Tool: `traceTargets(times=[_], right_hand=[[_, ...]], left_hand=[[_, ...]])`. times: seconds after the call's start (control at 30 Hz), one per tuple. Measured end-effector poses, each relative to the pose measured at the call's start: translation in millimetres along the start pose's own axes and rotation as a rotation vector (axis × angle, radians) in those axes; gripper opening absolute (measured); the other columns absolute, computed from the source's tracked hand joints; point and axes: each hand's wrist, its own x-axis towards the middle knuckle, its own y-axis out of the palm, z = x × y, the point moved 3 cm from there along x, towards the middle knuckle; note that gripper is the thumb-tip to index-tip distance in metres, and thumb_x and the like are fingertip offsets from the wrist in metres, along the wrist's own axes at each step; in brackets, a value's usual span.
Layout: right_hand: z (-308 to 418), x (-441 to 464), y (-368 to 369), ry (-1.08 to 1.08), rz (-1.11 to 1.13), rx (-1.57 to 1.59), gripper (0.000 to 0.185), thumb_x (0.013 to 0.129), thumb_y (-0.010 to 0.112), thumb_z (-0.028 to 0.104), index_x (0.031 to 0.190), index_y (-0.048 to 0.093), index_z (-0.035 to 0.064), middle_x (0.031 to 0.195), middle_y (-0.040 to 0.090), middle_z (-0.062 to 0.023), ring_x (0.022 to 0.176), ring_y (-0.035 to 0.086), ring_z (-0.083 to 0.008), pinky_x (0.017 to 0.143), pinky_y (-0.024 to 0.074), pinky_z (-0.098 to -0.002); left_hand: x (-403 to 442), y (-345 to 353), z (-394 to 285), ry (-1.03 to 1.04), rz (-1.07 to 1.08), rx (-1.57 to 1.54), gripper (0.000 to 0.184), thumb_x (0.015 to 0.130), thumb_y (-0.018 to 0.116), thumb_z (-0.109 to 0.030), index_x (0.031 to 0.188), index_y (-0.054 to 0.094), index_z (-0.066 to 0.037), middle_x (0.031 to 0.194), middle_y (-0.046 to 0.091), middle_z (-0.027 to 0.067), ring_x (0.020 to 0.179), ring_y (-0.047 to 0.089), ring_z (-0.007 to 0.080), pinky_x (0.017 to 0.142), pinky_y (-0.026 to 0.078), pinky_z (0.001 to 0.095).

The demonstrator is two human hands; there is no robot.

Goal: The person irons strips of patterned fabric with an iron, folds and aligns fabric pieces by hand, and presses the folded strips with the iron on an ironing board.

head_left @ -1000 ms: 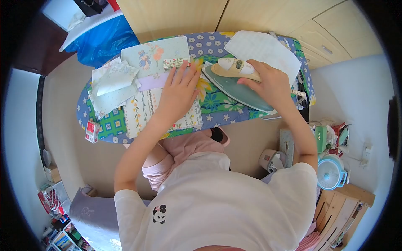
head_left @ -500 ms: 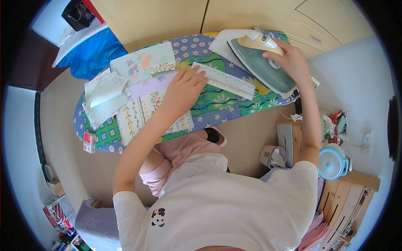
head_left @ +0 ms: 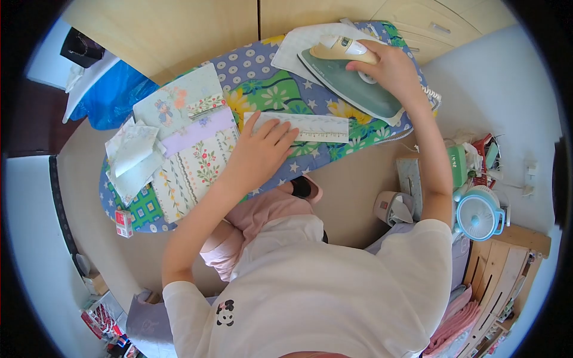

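Note:
My right hand (head_left: 385,67) is wrapped round the cream handle of a green iron (head_left: 352,86), whose far side overlaps a white cloth (head_left: 292,46) on the patterned ironing board (head_left: 307,156). My left hand (head_left: 262,149) lies with fingers spread on the left end of a pale printed strip (head_left: 322,127). The strip lies flat, below and left of the iron and apart from it. Left of my left hand are a floral sheet (head_left: 179,186), a lilac strip (head_left: 197,132), a small floral strip (head_left: 206,104) and a sheet with a printed animal figure (head_left: 162,113).
Crumpled pale sheets (head_left: 134,156) and a small red and white box (head_left: 123,223) sit at the board's left end. Beyond the board stand wooden cabinets (head_left: 197,27) and a blue bag (head_left: 113,95). A waste bin (head_left: 394,207) and a blue fan (head_left: 477,218) are at the right.
The iron has been carried from beside my left hand to the right and back, uncovering the pale strip. That strip has turned nearly level under my left fingers. The view has shifted.

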Motion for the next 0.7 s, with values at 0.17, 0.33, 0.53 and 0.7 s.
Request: traceTargets(times=[0.17, 0.33, 0.53, 0.7], right_hand=[[7.7, -14.2, -4.0, -0.133, -0.240, -0.153, 0.051, 0.071, 0.074, 0.036, 0.113, 0.062, 0.0103, 0.101, 0.064, -0.0111, 0.088, 0.062, -0.0285, 0.074, 0.0486, -0.0348], [38.4, -60.9, 9.8, -0.406, -0.182, 0.266, 0.027, 0.074, 0.070, 0.019, 0.098, 0.062, 0.0082, 0.098, 0.060, -0.0070, 0.087, 0.058, -0.0255, 0.073, 0.0480, -0.0394], [46.7, -81.9, 66.8, -0.337, 0.063, 0.244, 0.035, 0.070, 0.070, 0.016, 0.102, 0.059, 0.0053, 0.098, 0.057, -0.0086, 0.095, 0.052, -0.0278, 0.082, 0.0439, -0.0376], [45.7, -81.7, 72.1, -0.284, 0.136, 0.191, 0.038, 0.068, 0.071, 0.016, 0.102, 0.058, 0.0049, 0.098, 0.055, -0.0083, 0.099, 0.049, -0.0278, 0.085, 0.0407, -0.0396]], left_hand=[[0.9, -16.1, 19.2, -0.072, -0.104, -0.007, 0.040, 0.079, 0.063, -0.012, 0.118, 0.055, -0.010, 0.118, 0.055, 0.0056, 0.117, 0.046, 0.0266, 0.102, 0.031, 0.0461], [12.0, -23.9, 43.5, -0.181, -0.047, -0.146, 0.040, 0.073, 0.067, -0.007, 0.112, 0.058, -0.011, 0.111, 0.055, 0.0056, 0.117, 0.043, 0.0292, 0.097, 0.035, 0.0429], [23.4, -14.7, 55.8, -0.140, 0.045, -0.175, 0.042, 0.068, 0.071, -0.008, 0.108, 0.058, -0.010, 0.103, 0.055, 0.0054, 0.107, 0.045, 0.0264, 0.093, 0.036, 0.0406], [27.0, -16.6, 54.8, -0.202, 0.137, -0.255, 0.036, 0.067, 0.071, -0.006, 0.101, 0.059, -0.010, 0.097, 0.055, 0.0041, 0.101, 0.045, 0.0251, 0.090, 0.036, 0.0394]])
